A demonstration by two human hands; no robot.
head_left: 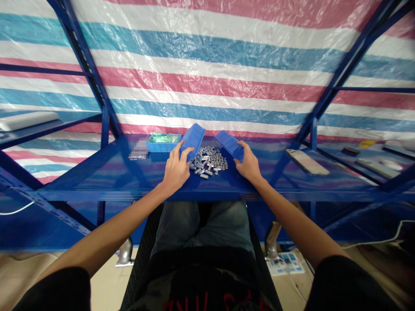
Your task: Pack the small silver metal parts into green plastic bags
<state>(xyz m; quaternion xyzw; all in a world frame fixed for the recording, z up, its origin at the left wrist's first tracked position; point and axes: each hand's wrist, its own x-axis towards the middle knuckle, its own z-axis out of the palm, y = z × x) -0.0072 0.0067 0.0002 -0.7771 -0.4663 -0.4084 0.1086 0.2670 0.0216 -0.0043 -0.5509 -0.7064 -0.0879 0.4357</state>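
Observation:
My left hand grips a blue plastic bin, tipped up on its side with its ribbed face showing. My right hand is closed on the near end of a second blue bin, which is tilted too. On the blue shelf between the two bins lies a loose pile of small silver metal pieces, some of them short cylinders. The insides of both tipped bins are turned away from me.
Left of the pile stands a light-blue bin holding green-tinted plastic bags. A phone lies on the right part of the shelf. Blue metal posts rise at both sides, and a striped plastic sheet hangs behind.

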